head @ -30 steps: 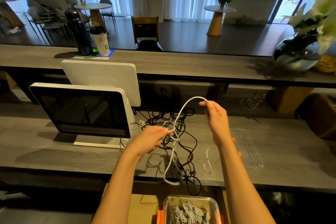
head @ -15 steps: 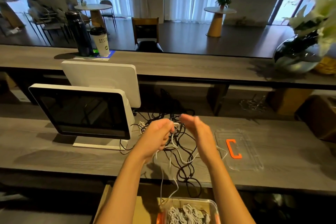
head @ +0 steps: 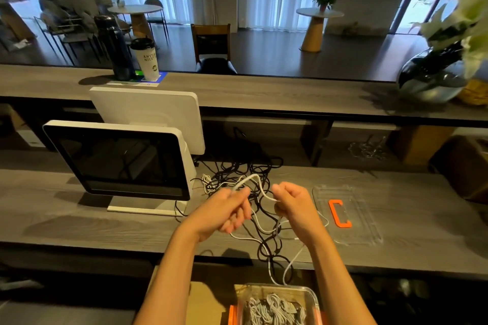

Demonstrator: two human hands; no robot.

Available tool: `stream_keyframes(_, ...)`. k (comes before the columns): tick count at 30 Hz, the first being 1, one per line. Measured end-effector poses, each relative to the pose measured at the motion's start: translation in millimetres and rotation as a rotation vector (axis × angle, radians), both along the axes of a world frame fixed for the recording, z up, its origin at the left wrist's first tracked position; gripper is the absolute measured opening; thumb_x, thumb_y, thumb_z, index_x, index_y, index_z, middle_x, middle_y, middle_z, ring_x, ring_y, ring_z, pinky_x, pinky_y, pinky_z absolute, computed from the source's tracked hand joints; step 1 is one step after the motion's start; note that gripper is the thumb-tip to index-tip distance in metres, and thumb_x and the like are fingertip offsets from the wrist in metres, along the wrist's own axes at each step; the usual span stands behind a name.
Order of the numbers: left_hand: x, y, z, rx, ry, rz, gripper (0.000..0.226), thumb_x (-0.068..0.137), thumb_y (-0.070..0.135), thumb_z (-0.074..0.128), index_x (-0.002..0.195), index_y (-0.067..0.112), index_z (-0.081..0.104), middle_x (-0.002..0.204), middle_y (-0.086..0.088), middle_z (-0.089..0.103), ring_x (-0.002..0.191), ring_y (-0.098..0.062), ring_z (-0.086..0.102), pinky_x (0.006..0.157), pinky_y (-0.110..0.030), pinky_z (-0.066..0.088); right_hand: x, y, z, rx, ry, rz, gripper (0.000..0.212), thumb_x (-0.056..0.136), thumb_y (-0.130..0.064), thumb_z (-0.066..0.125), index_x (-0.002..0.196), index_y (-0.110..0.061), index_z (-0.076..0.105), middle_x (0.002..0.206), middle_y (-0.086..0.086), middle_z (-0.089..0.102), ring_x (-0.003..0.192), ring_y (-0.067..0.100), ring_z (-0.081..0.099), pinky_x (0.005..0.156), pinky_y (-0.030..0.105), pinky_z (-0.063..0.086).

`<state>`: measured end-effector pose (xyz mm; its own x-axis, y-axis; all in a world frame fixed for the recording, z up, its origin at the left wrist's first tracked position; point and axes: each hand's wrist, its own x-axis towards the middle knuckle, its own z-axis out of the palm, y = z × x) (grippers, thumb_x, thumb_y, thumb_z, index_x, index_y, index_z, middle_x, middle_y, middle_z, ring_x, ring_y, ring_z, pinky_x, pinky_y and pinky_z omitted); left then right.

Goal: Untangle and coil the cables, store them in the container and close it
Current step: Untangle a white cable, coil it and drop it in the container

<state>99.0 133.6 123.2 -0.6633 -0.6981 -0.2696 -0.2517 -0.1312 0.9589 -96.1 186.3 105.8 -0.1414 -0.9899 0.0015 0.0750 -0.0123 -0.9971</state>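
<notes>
At nine o'clock on the grey worktop stands a white-framed screen, with a second white panel behind it. Toward the centre, a tangle of black cables lies on the worktop, spilling over its near edge at six o'clock. Above that tangle the left hand curls its fingers round one end of a white cable, its grip pinching the cable near the fingertips. The white cable arches up and over to the right hand, whose curled grip pinches the cable between thumb and forefinger; the two hands are near each other. More white cable trails below them and hangs over the worktop edge toward the clear container at six o'clock, which holds coiled pale cables and stands open. At three o'clock a clear lid with an orange clip lies flat on the worktop, just beside the right hand.
</notes>
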Motion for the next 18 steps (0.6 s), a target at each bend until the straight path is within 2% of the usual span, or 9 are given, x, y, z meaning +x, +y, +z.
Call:
stream_keyframes(2,1.8,2.4,-0.2,0.037,-0.055,-0.159,0.054,0.100,0.052,0.038,0.101,0.009,0.071,0.069,-0.007,0.064,0.046,-0.009,0.049,0.043,-0.019,0.029,-5.2,-0.5,0.4,0.030,0.030,-0.098,0.035,0.095,-0.024,0.062,0.064,-0.012,0.049,0.055,-0.007,0.037,0.051,0.009,0.031,0.051,0.025,0.028)
stream_keyframes(4,5.8,3.8,2.9,0.028,-0.026,-0.170,0.055,0.100,0.051,0.036,0.117,0.009,0.068,0.079,-0.010,0.070,0.049,-0.009,0.052,0.042,-0.019,0.028,-12.3,1.1,-1.2,0.052,0.062,-0.190,0.034,0.095,-0.025,0.064,0.067,-0.010,0.052,0.054,-0.007,0.039,0.051,0.008,0.033,0.050,0.024,0.030)
stream_keyframes(7,7.2,-0.9,3.8,-0.075,0.012,0.030,0.062,0.098,0.054,0.030,0.126,0.011,0.063,0.089,-0.013,0.076,0.051,-0.013,0.059,0.040,-0.018,0.029,-19.4,4.2,-3.4,0.077,0.083,-0.268,0.034,0.096,-0.029,0.061,0.066,-0.013,0.055,0.054,-0.008,0.041,0.052,0.008,0.036,0.052,0.023,0.033)
stream_keyframes(9,2.4,-4.1,0.5,-0.135,0.039,0.220,0.066,0.096,0.056,0.028,0.126,0.007,0.061,0.094,-0.013,0.077,0.060,-0.021,0.068,0.041,-0.019,0.042,-17.5,5.0,-4.5,0.094,0.076,-0.260,0.036,0.098,-0.030,0.058,0.066,-0.014,0.056,0.055,-0.008,0.040,0.054,0.009,0.036,0.052,0.024,0.032)
stream_keyframes(11,-7.3,-3.5,-2.4,-0.042,0.238,0.415,0.065,0.094,0.054,0.031,0.126,0.004,0.059,0.107,-0.013,0.075,0.084,-0.026,0.074,0.062,-0.030,0.060,-13.0,5.8,-6.3,0.120,0.047,-0.199,0.035,0.098,-0.031,0.057,0.068,-0.014,0.059,0.055,-0.009,0.038,0.053,0.009,0.033,0.051,0.023,0.028)
stream_keyframes(13,-16.0,-3.0,0.0,0.112,0.554,0.569,0.056,0.100,0.048,0.031,0.128,0.007,0.058,0.118,-0.013,0.071,0.105,-0.026,0.071,0.085,-0.041,0.059,-10.0,7.7,-8.4,0.146,0.037,-0.073,0.030,0.097,-0.029,0.057,0.076,-0.010,0.065,0.055,-0.008,0.038,0.052,0.009,0.030,0.049,0.022,0.025)
stream_keyframes(14,-18.0,-3.5,3.8,0.189,0.702,0.652,0.051,0.104,0.044,0.030,0.124,0.007,0.059,0.114,-0.012,0.073,0.106,-0.026,0.071,0.090,-0.043,0.057,-9.6,9.1,-9.3,0.150,0.050,0.005,0.028,0.098,-0.027,0.057,0.081,-0.007,0.067,0.056,-0.007,0.039,0.052,0.010,0.030,0.049,0.021,0.026)
stream_keyframes(16,-18.2,-6.7,10.8,0.349,0.922,0.860,0.046,0.107,0.040,0.031,0.103,0.006,0.061,0.083,-0.009,0.071,0.087,-0.025,0.073,0.085,-0.044,0.056,-9.0,12.2,-11.1,0.147,0.113,0.163,0.022,0.098,-0.020,0.057,0.090,-0.004,0.070,0.058,-0.007,0.045,0.054,0.010,0.035,0.050,0.019,0.030)
stream_keyframes(18,-17.7,-8.9,11.7,0.368,0.893,1.065,0.042,0.107,0.040,0.034,0.088,0.011,0.058,0.059,0.001,0.055,0.059,-0.017,0.060,0.068,-0.036,0.054,-7.5,13.8,-10.8,0.153,0.218,0.298,0.018,0.098,-0.017,0.058,0.097,-0.007,0.072,0.064,-0.006,0.054,0.058,0.011,0.044,0.054,0.021,0.037)
